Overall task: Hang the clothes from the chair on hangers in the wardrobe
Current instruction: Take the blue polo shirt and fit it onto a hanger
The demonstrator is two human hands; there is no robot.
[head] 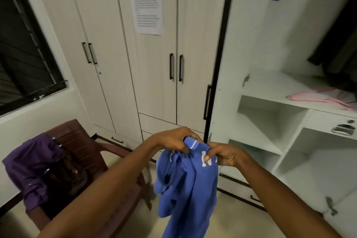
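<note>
Both bare forearms reach forward and converge at the middle of the view. The left hand (pixel 176 141) arches over the top of a blue shirt (pixel 188 183), knuckles up, its fingers curled into a bunch of the cloth at the collar edge. The right hand (pixel 222 155) meets it from the other side, thumb pressed on the front of the fabric over a white printed letter, fingers wrapped behind. So both hands grip the same garment close together, almost touching. The shirt is soft knit cloth with a thin white stripe near the collar; it hangs slack below the hands in crumpled folds, clear of the floor.

Left of and below the left forearm stands a dark reddish-brown plastic chair (pixel 81 141) with a slatted back. A purple shirt (pixel 32 166) of smooth fabric is draped over its back and arm, with a darker garment (pixel 63 176) heaped on the seat beside it.

Beyond and right of the right hand, the white wardrobe (pixel 266 106) stands open, showing flat laminate shelves and square compartments. A pink wire-thin hanger (pixel 318 98) lies flat on the shelf above the right hand. Dark clothes (pixel 340 44) hang higher up. Ahead of both hands are closed pale doors (pixel 154 63) with black bar handles and a printed paper sheet (pixel 146 2).
</note>
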